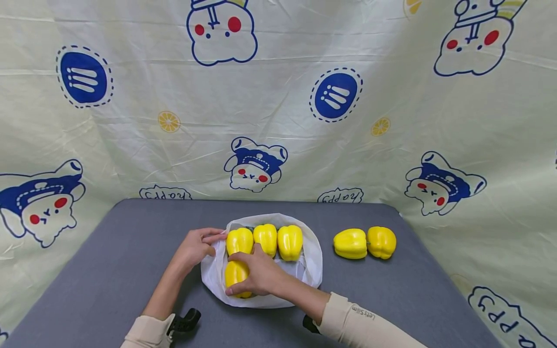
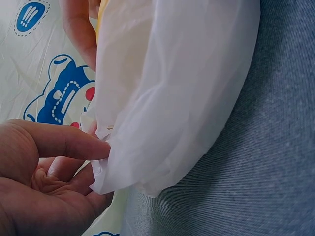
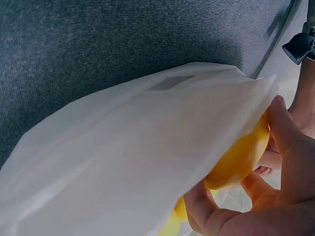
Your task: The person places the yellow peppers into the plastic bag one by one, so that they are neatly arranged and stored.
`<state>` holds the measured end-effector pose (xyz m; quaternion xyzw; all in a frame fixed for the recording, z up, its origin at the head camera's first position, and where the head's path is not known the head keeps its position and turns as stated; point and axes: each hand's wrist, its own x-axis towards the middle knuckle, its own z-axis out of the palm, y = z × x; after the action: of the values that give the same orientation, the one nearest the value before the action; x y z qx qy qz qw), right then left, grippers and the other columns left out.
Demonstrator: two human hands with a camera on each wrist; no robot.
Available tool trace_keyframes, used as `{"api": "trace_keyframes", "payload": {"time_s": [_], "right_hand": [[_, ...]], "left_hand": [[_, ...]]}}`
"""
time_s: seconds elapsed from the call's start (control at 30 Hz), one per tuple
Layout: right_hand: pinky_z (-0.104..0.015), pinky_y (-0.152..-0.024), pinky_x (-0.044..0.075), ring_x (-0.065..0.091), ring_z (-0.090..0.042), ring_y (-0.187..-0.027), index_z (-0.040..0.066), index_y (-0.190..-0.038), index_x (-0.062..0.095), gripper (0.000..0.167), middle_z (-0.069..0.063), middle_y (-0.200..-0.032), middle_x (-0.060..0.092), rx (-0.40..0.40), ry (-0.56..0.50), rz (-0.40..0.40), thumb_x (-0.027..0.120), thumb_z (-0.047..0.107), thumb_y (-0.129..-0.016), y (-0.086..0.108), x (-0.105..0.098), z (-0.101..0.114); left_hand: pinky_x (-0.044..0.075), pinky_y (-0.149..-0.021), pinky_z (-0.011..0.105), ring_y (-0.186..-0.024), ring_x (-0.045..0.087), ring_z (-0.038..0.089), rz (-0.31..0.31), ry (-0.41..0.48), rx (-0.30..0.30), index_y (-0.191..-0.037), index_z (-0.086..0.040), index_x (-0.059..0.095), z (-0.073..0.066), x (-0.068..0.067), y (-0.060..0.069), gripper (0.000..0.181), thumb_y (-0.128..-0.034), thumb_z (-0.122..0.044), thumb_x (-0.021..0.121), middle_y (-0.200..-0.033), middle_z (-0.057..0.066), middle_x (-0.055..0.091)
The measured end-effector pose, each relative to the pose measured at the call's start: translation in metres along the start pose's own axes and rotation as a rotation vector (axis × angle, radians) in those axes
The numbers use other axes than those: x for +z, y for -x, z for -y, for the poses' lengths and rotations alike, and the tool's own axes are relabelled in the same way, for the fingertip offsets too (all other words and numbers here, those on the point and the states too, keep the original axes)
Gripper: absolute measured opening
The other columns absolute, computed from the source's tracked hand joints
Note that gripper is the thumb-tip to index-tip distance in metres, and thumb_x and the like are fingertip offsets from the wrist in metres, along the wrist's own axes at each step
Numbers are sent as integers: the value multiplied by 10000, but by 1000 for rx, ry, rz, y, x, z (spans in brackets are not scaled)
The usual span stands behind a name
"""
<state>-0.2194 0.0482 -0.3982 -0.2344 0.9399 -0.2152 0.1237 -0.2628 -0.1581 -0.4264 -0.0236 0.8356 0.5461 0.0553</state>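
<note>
A white plastic bag lies with its mouth wide and rolled out into a ring. My left hand is at its left rim; in the left wrist view, thumb and fingers pinch the edge of the bag. At the bag's near left, my right hand grips a yellow bell pepper, thumb on the near side, fingers over the far side. The right wrist view shows that bell pepper partly behind the bag wall. Three more yellow bell peppers sit in a row inside the bag's far half.
Two yellow bell peppers lie side by side on the grey table, right of the bag. A white printed curtain hangs behind the table and along its sides. Each wrist wears a black strap.
</note>
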Motion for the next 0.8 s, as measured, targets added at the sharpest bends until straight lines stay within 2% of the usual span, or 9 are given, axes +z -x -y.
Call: {"api": "trace_keyframes", "payload": {"time_s": [0.43,0.8], "right_hand": [[-332,-783,493,502,-216,-1062,303,-1410,590,719,-132,-1291,541,1,-21,21,814,530,-767,1,-8,-2],[-453,-941,526,527,-232,-1136,279,-1429,571,758,-115,-1341,570,36,-51,-53,829,531,-762,9,-25,-8]], "left_hand": [[415,-1124,562,-1363,505,363,0,0,11,-1324,-62,666,1,0,0,579,-776,116,609,-1240,66,739],[441,-1104,555,-1328,531,344,-1,6,-8,-1326,-60,662,1,0,-1,576,-780,117,613,-1231,76,742]]}}
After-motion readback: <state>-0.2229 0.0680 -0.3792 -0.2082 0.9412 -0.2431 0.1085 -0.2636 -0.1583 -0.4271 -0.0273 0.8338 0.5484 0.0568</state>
